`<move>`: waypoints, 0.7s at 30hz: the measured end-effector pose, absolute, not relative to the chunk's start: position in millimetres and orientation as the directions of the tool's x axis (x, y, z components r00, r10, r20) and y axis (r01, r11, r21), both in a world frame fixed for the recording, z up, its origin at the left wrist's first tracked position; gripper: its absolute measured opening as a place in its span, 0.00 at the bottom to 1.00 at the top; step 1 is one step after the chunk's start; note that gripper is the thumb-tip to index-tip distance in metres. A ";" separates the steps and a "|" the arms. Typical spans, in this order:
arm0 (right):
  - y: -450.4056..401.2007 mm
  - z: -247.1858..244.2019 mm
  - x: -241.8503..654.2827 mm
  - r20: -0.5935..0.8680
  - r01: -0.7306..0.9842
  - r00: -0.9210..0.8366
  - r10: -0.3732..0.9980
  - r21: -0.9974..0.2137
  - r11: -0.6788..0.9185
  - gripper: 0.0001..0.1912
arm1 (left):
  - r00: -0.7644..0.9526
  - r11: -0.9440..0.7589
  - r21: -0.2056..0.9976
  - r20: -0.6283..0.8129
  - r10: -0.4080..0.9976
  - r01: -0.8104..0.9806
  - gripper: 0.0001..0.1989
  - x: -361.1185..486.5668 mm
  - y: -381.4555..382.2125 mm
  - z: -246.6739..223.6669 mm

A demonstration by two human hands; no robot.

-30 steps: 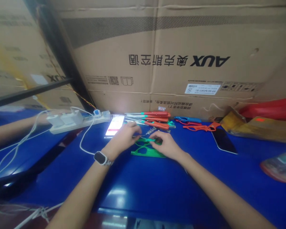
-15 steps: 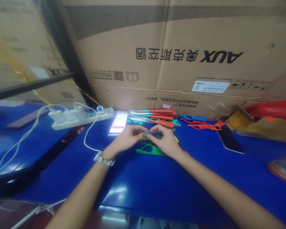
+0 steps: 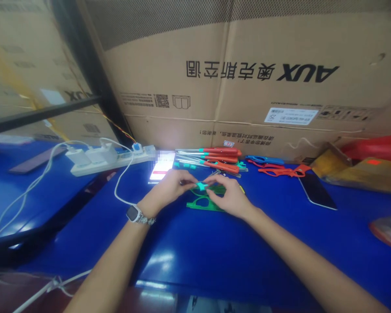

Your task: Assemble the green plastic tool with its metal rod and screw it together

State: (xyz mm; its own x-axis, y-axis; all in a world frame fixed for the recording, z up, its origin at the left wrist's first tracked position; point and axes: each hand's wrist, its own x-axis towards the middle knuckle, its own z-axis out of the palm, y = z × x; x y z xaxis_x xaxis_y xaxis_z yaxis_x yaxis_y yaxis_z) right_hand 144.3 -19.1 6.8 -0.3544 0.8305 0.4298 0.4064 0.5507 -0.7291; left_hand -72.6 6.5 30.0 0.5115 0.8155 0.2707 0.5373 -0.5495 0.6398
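A small teal plastic piece, roughly star-shaped [image 3: 201, 186], is held up between my two hands above the blue table. My left hand [image 3: 169, 188], with a watch on its wrist, pinches the piece at its left side. The fingertips of my right hand [image 3: 232, 196] close on its right side. Just below lies a flat green plastic part with looped openings [image 3: 198, 205], partly hidden by my right hand. Beyond my hands, several tools with orange-red handles and metal shafts [image 3: 223, 166] lie in a pile, with small teal pieces [image 3: 187, 166] beside them.
A lit phone [image 3: 163, 167] lies left of the tools, by a white power strip [image 3: 127, 161] with cables. Blue [image 3: 269, 160] and orange [image 3: 286, 171] plastic parts and a dark phone [image 3: 317, 191] lie right. A large cardboard box [image 3: 241, 100] stands behind.
The teal piece shows more clearly between my fingertips, which have spread slightly apart. My left wrist has turned so the watch face shows.
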 end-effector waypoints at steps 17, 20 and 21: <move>-19.1 8.1 152.6 0.484 0.613 -0.385 0.786 -0.502 0.610 0.06 | 0.549 -0.622 0.442 0.297 0.781 0.646 0.04 -79.1 12.9 21.2; -16.9 5.7 157.9 0.432 0.662 -0.438 0.788 -0.438 0.608 0.06 | 0.564 -0.631 0.425 0.288 0.774 0.649 0.06 -79.2 15.7 18.2; -17.0 4.9 158.9 0.408 0.667 -0.452 0.794 -0.436 0.604 0.07 | 0.568 -0.632 0.427 0.283 0.773 0.647 0.06 -78.4 16.2 17.2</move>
State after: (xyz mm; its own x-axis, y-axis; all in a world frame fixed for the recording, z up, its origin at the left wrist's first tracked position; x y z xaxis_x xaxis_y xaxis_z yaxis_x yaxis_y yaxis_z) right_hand 158.9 -17.0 4.9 -0.4516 0.7936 0.4077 0.6675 0.6037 -0.4359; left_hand -78.4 16.2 17.2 0.5679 0.7727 0.2835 0.6466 -0.6320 0.4272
